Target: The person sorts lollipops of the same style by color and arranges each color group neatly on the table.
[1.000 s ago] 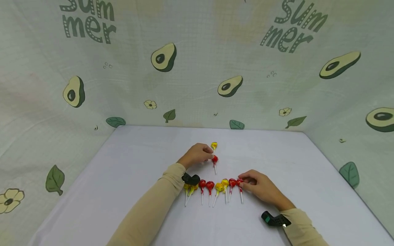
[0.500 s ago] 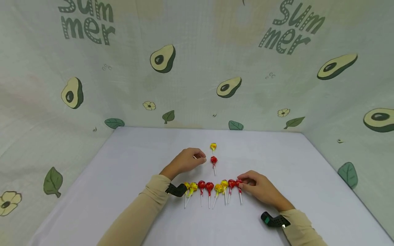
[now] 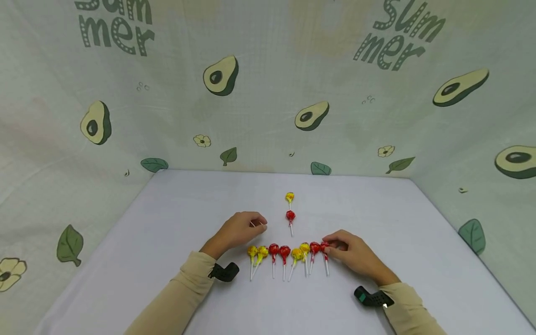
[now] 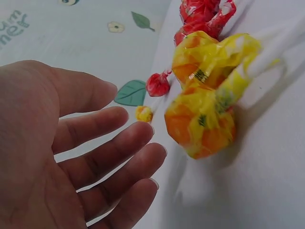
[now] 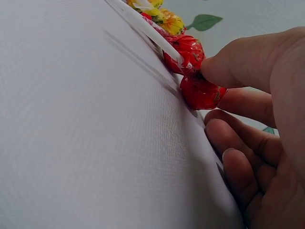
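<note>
My right hand [image 3: 356,255] pinches a red lollipop [image 5: 202,93] between thumb and forefinger, at the right end of a row of several lollipops. Its white stick points toward me. Left of it lie a red lollipop [image 3: 315,247], two yellow ones, two red ones, then a yellow lollipop [image 3: 262,251] and another yellow lollipop [image 3: 252,251] at the left end. Holding nothing, my left hand [image 3: 236,230] hovers just beyond that end with fingers relaxed and spread. Farther back, a red lollipop [image 3: 291,215] lies below a yellow lollipop [image 3: 290,197], both in one upright line.
A white cloth covers the table [image 3: 201,195]. Behind it hangs a pale curtain [image 3: 259,135] printed with avocados and leaves, which also runs along both sides. Each wrist wears a black band [image 3: 374,298].
My left hand has drawn away from the far red lollipop, moving left and toward me, which uncovers the left end of the row. My right hand stays in place on its red lollipop.
</note>
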The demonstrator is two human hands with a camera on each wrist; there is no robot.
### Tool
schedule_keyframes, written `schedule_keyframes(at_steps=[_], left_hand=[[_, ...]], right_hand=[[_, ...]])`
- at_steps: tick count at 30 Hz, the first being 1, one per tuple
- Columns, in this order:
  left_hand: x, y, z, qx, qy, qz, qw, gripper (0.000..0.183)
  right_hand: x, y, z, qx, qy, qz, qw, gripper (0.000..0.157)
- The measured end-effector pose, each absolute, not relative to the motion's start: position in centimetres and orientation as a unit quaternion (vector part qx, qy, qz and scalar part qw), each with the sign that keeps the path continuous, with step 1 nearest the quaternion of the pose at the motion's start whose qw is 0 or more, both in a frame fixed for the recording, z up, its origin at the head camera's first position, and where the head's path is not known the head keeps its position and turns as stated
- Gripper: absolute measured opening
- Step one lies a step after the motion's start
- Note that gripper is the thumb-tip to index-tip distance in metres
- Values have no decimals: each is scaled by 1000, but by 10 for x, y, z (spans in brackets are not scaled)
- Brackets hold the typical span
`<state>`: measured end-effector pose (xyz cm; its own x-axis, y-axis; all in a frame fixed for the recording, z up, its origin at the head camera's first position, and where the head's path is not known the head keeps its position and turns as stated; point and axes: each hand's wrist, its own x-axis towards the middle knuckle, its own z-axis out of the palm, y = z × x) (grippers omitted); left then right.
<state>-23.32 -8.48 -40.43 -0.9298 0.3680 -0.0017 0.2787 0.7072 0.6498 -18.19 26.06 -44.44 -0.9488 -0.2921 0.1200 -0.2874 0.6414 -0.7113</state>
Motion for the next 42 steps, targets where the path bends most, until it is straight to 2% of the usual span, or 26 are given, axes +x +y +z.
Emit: schedule_keyframes(at_steps=[6,25,42], left_hand=[[-226,-97,-412,172,914,358,77,17],[-221,-133,-427,240,869,413,126,23],[-224,-137,-439,298,832,435,175,25]], right_hand=[[-181,259,-443,-155,909,-387,6,26],[-183,258,-444,-150,907,-394,6,28],[-179,256,-443,-134,909,-395,8,24]])
